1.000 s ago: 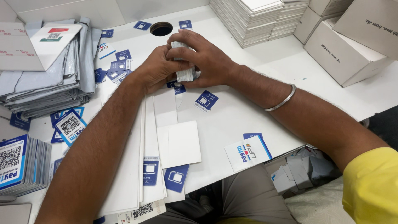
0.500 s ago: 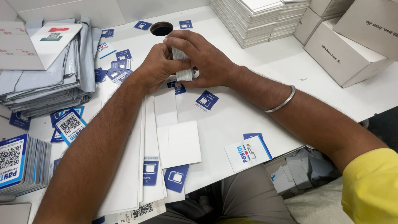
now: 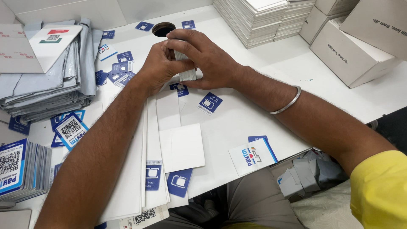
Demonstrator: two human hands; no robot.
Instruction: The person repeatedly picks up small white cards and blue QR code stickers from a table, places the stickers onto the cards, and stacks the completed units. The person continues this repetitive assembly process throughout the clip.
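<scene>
Both the left hand (image 3: pixel 161 68) and the right hand (image 3: pixel 207 57) grip together a thin stack of small white cards (image 3: pixel 185 70), standing on its edge.

Two hands (image 3: pixel 186 63), one steel bangle (image 3: pixel 286 101), two white boxes (image 3: pixel 354 53).

Left hand (image 3: pixel 161 68) and right hand (image 3: pixel 207 57) meet fingertip to fingertip, both curled closed around a small stack of white cards (image 3: pixel 185 68). Left forearm extends straight beneath; right forearm angles in, a metal bangle (image 3: pixel 287 101) at the wrist.
</scene>
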